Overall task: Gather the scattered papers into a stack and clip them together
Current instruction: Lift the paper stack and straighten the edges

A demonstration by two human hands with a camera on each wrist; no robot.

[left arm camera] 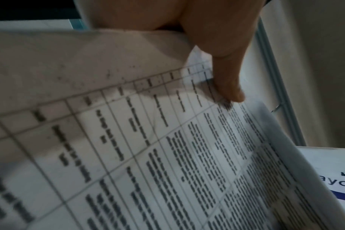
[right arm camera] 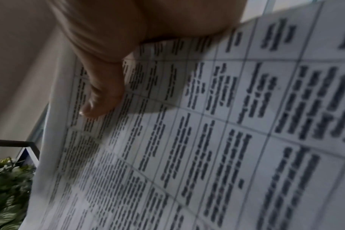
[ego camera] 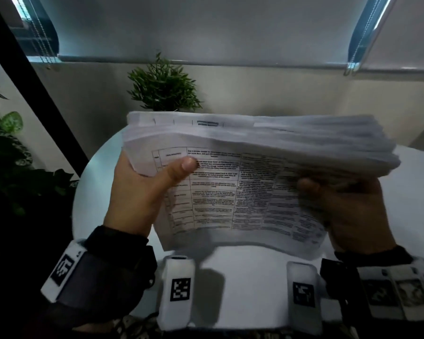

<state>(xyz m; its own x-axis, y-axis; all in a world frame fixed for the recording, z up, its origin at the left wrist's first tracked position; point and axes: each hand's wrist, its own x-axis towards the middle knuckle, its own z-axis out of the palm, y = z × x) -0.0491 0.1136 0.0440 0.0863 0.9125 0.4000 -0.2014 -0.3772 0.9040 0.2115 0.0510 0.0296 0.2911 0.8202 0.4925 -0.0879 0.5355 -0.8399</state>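
Observation:
A thick stack of printed papers point(ego camera: 242, 182) with tables of text is held up above the round white table point(ego camera: 242, 285), tilted toward me with its top edge fanned and blurred. My left hand point(ego camera: 142, 189) grips the stack's left edge, thumb pressed on the front sheet. My right hand point(ego camera: 348, 211) grips the right edge, thumb on the front sheet. In the left wrist view the thumb point(left arm camera: 225, 73) lies on the papers point(left arm camera: 167, 155). The right wrist view shows the thumb point(right arm camera: 102, 93) pressing on the papers point(right arm camera: 207, 140). No clip is in view.
A small potted plant point(ego camera: 162, 86) stands behind the stack at the table's far edge. Leafy plants point(ego camera: 8, 148) fill the left side. A black diagonal bar point(ego camera: 34, 81) runs along the left. Another printed sheet point(left arm camera: 337, 175) lies on the table.

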